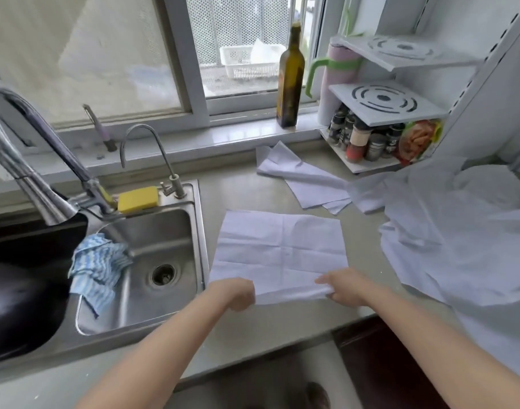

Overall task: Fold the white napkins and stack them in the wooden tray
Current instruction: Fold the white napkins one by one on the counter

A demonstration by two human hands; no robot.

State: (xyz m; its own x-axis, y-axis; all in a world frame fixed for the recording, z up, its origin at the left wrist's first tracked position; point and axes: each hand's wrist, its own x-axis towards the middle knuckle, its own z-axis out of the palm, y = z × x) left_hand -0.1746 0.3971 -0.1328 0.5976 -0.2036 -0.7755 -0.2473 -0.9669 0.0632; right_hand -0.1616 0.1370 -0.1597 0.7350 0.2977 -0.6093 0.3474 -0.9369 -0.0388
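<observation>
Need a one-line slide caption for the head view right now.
Both hands, left and right, pinch the near edge of a napkin spread flat on the counter beside the sink.

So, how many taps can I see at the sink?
2. The big chrome tap stands at the sink's back left corner. The thin curved tap stands at its back right corner, beside the yellow sponge. None seems hidden.

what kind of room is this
Most likely a home kitchen: a stainless steel sink with a tall faucet is set into the counter, a rack of spice jars stands by the window, and a dark oil bottle stands on the sill.
</observation>
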